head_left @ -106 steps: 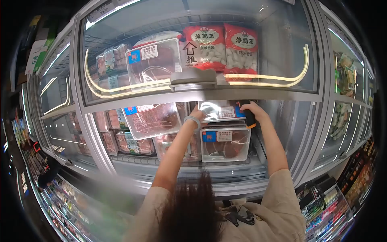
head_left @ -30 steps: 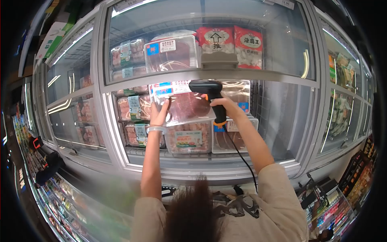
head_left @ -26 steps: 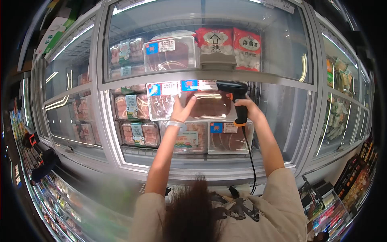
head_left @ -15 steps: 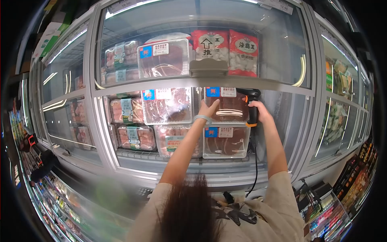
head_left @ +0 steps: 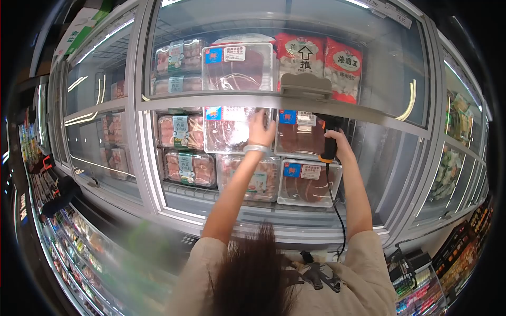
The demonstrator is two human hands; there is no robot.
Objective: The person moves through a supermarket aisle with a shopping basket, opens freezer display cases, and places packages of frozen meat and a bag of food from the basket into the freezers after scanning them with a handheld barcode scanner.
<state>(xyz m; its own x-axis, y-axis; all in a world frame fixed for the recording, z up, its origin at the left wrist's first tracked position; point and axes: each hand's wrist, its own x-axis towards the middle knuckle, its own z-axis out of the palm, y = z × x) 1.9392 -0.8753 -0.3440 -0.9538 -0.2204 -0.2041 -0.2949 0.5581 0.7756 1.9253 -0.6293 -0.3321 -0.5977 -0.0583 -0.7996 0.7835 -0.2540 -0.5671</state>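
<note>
Through the freezer's front opening, my left hand (head_left: 261,130) lies with fingers apart on the right part of a clear-lidded meat tray (head_left: 227,131) with a blue label. My right hand (head_left: 338,142) is wrapped round a black and orange handheld scanner (head_left: 328,150), whose cord hangs down. The scanner head is partly hidden behind the sliding door's frame. Beside the scanner stands another meat tray (head_left: 298,138), on top of a similar tray (head_left: 307,184). A pack of pink meat rolls (head_left: 247,179) sits under the tray my left hand touches.
Meat roll packs (head_left: 182,130) are stacked at the left. Behind the sliding glass door with its grey handle (head_left: 305,86) are red and white bags (head_left: 343,68) and another meat tray (head_left: 237,66). A black basket (head_left: 403,268) is at the lower right.
My left hand has shifted left, off the right-hand meat tray onto its neighbour. That right-hand tray, earlier between my hands, now stands on the lower one. The scanner remains in my right hand.
</note>
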